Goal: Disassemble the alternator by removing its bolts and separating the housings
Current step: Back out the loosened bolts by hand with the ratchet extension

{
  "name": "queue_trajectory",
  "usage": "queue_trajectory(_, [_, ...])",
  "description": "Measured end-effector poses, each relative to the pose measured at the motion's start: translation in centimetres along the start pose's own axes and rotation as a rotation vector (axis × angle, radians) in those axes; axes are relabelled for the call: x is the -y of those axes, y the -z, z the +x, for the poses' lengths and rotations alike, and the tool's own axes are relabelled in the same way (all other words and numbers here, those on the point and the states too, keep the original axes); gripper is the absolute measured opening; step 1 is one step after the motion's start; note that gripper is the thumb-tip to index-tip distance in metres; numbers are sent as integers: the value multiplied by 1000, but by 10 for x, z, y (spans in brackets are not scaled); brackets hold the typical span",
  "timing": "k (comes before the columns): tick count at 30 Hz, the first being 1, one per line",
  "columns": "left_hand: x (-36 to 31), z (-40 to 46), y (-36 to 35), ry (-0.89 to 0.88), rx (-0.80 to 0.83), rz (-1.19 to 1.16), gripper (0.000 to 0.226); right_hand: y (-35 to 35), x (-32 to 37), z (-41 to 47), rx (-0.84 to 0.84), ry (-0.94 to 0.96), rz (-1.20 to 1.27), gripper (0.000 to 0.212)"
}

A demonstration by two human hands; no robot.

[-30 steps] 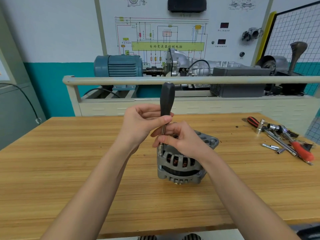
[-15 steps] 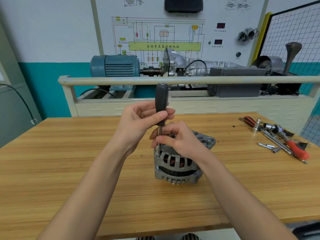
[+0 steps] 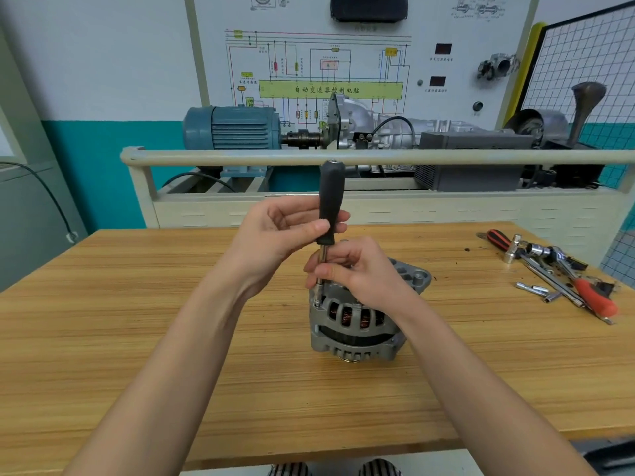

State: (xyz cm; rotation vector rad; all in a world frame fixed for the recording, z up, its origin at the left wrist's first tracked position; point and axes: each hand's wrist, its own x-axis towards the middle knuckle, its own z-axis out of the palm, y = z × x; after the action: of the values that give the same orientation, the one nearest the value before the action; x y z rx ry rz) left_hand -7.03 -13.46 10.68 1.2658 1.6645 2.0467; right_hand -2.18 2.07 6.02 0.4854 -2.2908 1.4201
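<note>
A grey alternator (image 3: 354, 324) stands upright on the wooden table (image 3: 137, 338), copper windings showing through its slots. A nut driver with a black handle (image 3: 330, 204) stands vertically, its socket tip on a bolt at the alternator's upper left rim (image 3: 318, 297). My left hand (image 3: 275, 238) pinches the lower part of the handle between thumb and fingers. My right hand (image 3: 357, 273) rests on top of the alternator and pinches the driver's metal shaft just above the socket. The bolt itself is hidden by the socket.
Loose tools lie at the table's right: a ratchet and sockets (image 3: 546, 255), a red-handled screwdriver (image 3: 594, 297), a red-black handle (image 3: 498, 239). Behind the table stands a training rig with a rail (image 3: 446, 156), a blue motor (image 3: 233, 127) and a wiring panel.
The hands and driver keep their places on the alternator; my left fingers have shifted slightly round the handle. The view has drifted a little.
</note>
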Motion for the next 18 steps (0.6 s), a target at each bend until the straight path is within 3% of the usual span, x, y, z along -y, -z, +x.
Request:
queue_trajectory(4, [0, 0, -4, -42, -147, 89, 44, -3, 2, -2, -1, 34, -16, 12])
queue_trajectory(10, [3, 0, -12, -89, -258, 157, 45, -7, 0, 3, -183, 19, 72, 19])
queue_trajectory(18, [1, 4, 2, 7, -63, 109, 25, -8, 0, 4, -104, -2, 89, 13])
